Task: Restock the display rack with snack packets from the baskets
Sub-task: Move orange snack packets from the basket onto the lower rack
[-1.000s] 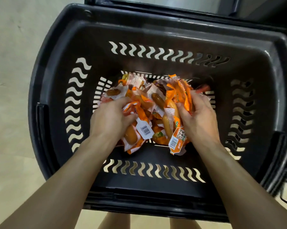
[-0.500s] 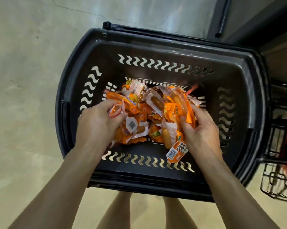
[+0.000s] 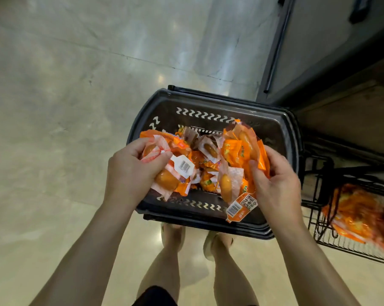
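A black plastic basket (image 3: 284, 138) sits on the floor below me. Orange and white snack packets (image 3: 208, 151) still lie in its bottom. My left hand (image 3: 131, 173) grips a bunch of these packets (image 3: 173, 171), lifted above the basket's left side. My right hand (image 3: 275, 182) grips a second bunch (image 3: 237, 155) above the right side, with one barcode packet (image 3: 239, 207) dangling from it. At the right edge stands the black wire display rack (image 3: 319, 217), holding more orange packets (image 3: 359, 215).
Glossy pale floor tiles (image 3: 76, 96) spread to the left and behind the basket. A dark cabinet or door (image 3: 332, 51) rises at the upper right, just beyond the rack. My legs and feet (image 3: 175, 237) stand right in front of the basket.
Both hands have risen out of the basket, each carrying a bunch of packets. The view has pulled back and up, bringing the wire rack into sight on the right.
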{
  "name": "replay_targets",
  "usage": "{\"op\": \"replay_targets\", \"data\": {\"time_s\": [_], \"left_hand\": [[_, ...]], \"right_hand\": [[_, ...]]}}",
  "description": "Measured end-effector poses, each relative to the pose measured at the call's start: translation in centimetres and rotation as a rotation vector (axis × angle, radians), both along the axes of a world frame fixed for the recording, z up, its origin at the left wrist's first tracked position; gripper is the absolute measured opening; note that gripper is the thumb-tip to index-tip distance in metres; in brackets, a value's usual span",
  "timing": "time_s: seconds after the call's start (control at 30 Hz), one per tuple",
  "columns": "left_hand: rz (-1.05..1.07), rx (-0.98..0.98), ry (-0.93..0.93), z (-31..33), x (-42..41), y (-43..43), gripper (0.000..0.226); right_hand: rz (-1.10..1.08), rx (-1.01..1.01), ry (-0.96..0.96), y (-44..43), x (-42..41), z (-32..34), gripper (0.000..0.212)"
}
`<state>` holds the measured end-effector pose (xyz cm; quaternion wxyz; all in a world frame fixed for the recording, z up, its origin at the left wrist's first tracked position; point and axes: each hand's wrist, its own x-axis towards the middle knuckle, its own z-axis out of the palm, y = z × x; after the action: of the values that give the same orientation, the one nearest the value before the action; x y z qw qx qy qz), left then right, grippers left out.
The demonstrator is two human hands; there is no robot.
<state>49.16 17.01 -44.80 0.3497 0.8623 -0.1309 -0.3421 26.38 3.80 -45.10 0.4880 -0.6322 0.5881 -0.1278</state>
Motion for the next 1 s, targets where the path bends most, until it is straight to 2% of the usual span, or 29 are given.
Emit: {"op": "replay_targets", "data": {"time_s": [0.17,0.4,0.57,0.63,0.8,0.93,1.0], "left_hand": [[0.016,-0.061,0.028,9.7,-0.4,0.3,0.029],[-0.013,-0.215,-0.006,25.1,-0.1,2.2,0.036],[-0.077,-0.359,-0.067,34.3,-0.9,3.3,0.033],[-0.104,-0.405,-0.09,37.2,-1.3,3.7,0.025],[-0.149,-0.51,-0.107,43.3,-3.4,4.4,0.034],[-0.128,-0.547,-0.105,46.6,-6.3,4.7,0.024],[-0.073,-0.525,-0.099,48.1,-8.4,4.8,0.033]], "right_hand": [[-0.028,-0.02,-0.023,1.5,0.4,9.4,0.032],[-0.08,-0.06,-0.111,4.8,-0.9,25.3,0.029],[-0.124,-0.121,-0.189,7.1,-2.4,33.7,0.036],[-0.138,-0.147,-0.228,7.8,-2.9,36.2,0.038],[-0.168,-0.172,-0.369,9.0,-4.7,40.6,0.038],[-0.154,-0.226,-0.419,9.2,-7.1,42.9,0.035],[-0.135,-0.234,-0.439,9.1,-8.8,43.9,0.034]]}}
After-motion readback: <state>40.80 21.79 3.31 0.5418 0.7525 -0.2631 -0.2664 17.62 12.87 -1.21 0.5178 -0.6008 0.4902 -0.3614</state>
